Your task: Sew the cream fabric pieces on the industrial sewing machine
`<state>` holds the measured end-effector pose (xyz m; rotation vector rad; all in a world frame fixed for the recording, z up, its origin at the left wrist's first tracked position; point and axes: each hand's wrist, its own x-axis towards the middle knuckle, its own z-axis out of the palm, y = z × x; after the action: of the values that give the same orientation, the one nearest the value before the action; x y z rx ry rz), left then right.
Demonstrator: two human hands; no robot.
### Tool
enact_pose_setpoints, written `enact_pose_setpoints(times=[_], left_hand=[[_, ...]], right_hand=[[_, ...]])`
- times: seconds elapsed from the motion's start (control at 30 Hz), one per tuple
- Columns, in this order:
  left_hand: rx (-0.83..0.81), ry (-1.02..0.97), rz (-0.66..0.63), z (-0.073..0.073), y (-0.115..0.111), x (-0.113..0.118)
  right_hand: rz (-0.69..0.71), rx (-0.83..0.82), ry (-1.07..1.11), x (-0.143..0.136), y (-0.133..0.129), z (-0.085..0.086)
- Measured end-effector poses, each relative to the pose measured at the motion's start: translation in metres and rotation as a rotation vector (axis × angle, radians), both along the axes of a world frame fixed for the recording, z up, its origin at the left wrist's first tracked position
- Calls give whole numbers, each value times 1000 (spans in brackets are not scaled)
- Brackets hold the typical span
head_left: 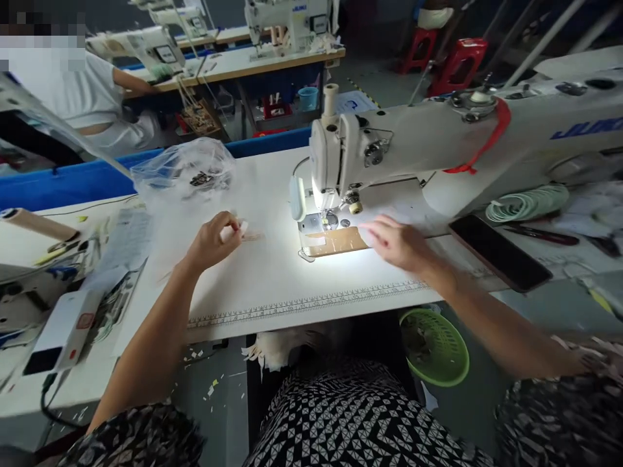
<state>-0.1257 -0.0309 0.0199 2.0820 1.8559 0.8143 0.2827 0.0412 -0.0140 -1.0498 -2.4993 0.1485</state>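
Observation:
My left hand (214, 239) is closed over the white table, left of the sewing machine's needle area. Thumb and index finger pinch a small white piece (244, 227), maybe fabric or paper. Thin pinkish strips (253, 237) lie just beyond its fingertips. My right hand (396, 245), smeared by motion, is at the right end of a flat tan plate (341, 242) below the needle; what its fingers hold, if anything, is unclear. On the plate's left end rests a small white scrap (317, 240). The sewing machine's (335, 155) lamp lights this spot.
A clear plastic bag (187, 172) with small dark pieces lies at the back left. A phone (501, 251) and a pale green coil (528, 202) are at right. A printed ruler (311, 303) runs along the front edge. Below stands a green basket (460, 363). Another person sits back left.

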Motion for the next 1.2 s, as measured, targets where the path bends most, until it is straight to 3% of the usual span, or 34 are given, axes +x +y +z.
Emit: enact_pose_setpoints(times=[0.1, 0.23, 0.4, 0.57, 0.67, 1.2], left_hand=[[-162, -124, -108, 9, 10, 15], [-425, -118, -264, 18, 33, 53], [-465, -112, -393, 12, 52, 98], [-479, -235, -290, -13, 57, 114], [-478, -197, -203, -22, 57, 116], [-572, -87, -6, -17, 61, 125]], right_hand=[[167, -67, -127, -30, -19, 8], [193, -40, -275, -57, -24, 13], [196, 18, -342, -65, -18, 12], [216, 122, -326, -63, -16, 3], [212, 152, -292, -63, -16, -1], [140, 151, -144, -53, -10, -14]])
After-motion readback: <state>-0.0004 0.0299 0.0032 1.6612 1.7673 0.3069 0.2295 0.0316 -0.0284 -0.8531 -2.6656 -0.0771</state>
